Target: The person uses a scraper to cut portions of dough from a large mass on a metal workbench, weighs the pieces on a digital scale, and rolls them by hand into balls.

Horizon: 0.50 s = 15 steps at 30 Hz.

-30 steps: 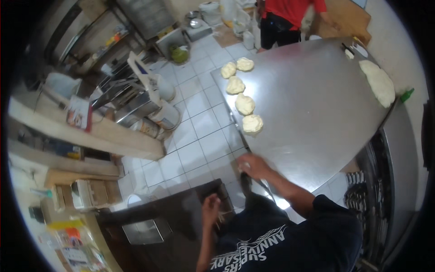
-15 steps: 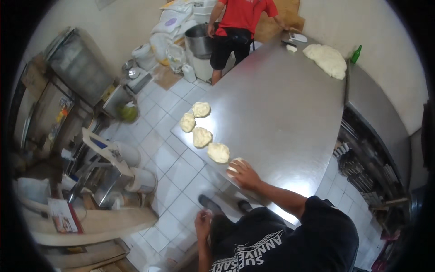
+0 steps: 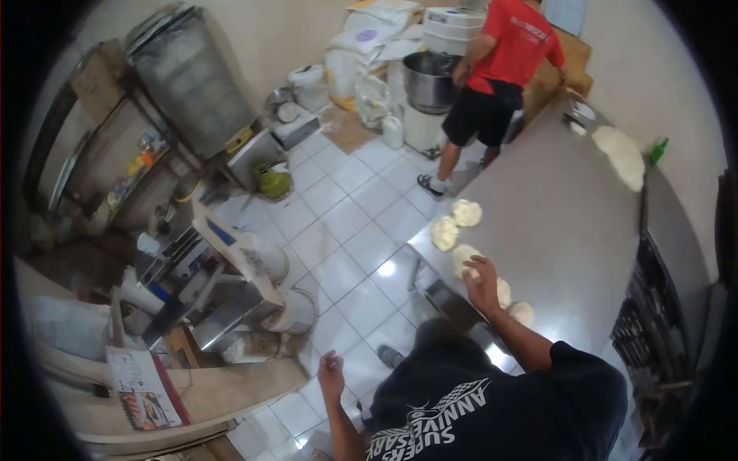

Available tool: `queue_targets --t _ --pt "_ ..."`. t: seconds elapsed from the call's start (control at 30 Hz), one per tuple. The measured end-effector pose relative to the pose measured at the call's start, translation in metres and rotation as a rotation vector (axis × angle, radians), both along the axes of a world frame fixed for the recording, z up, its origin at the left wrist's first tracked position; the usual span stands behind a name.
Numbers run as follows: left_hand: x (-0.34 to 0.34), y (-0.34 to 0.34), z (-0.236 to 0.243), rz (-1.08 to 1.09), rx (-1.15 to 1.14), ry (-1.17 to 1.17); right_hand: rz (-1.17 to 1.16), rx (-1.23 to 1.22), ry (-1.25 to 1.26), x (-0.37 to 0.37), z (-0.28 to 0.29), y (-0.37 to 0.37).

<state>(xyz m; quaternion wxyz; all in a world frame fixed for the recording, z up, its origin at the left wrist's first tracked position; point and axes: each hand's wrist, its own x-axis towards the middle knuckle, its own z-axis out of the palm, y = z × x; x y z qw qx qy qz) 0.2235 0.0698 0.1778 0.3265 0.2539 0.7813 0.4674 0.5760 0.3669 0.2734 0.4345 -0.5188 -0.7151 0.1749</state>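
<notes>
My right hand (image 3: 483,282) rests on a pale dough piece (image 3: 463,258) near the front edge of a steel table (image 3: 569,230), fingers spread over it. Several more dough pieces lie in a row along that edge, one (image 3: 467,212) farthest from me, another (image 3: 444,233) beside it and one (image 3: 523,313) close to my arm. My left hand (image 3: 331,372) hangs free over the tiled floor with loosely curled fingers and nothing in it.
A person in a red shirt (image 3: 500,69) stands at a large mixer bowl (image 3: 427,81) at the table's far end. A big flat dough sheet (image 3: 621,157) lies on the far table. A machine (image 3: 207,284) and flour sacks (image 3: 361,54) stand across the floor.
The view has swung so the table sits farther right. My right hand has moved from the table edge onto a dough piece. My left hand has dropped lower and away from my body.
</notes>
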Motion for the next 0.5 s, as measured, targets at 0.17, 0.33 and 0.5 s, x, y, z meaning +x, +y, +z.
queue_targets --t 0.17,0.33,0.5 --pt "-0.07 0.04 -0.004 0.002 0.005 0.082 0.354 -0.261 0.184 -0.115 -0.01 0.04" --pt "-0.11 0.109 -0.023 -0.094 0.045 -0.046 0.516 -0.491 0.01 -0.187 -0.036 0.072" --pt "-0.146 0.223 -0.018 -0.241 0.01 -0.15 0.674 -0.616 -0.131 -0.247 -0.05 0.146"
